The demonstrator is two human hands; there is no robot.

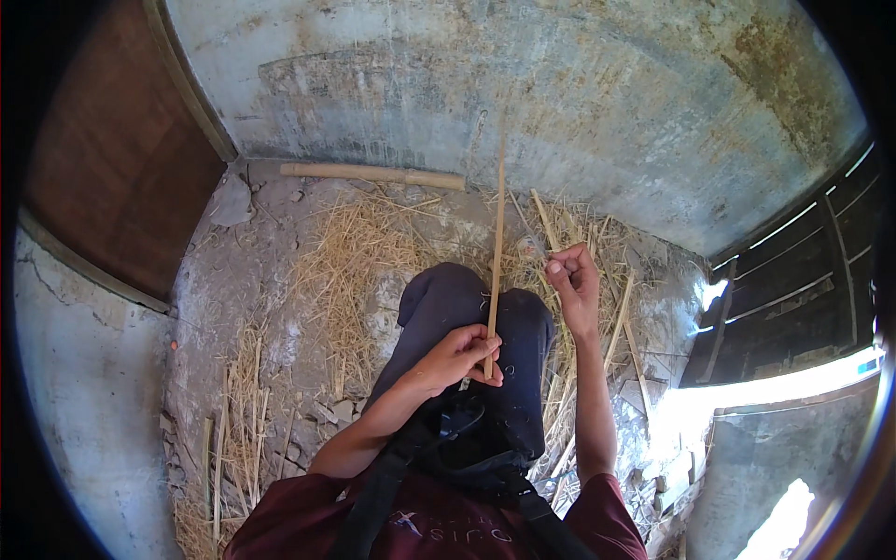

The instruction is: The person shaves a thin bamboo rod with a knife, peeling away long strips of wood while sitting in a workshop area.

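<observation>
Bamboo strip (497, 233) upright over knees, pinched at its lower end by left hand (459, 357). Right hand (573, 277), just right of strip, fisted, perhaps on a thin sliver. Best kept steady, pulled evenly.

One head-worn fisheye looks steeply down, close over the lap, toward straw-strewn floor (280, 233) and probably a plastered wall (560, 93).

Straw (359, 257) littering floor ahead, bamboo pole (373, 175) (against wall) beyond; knees (467, 308) below hands
</observation>
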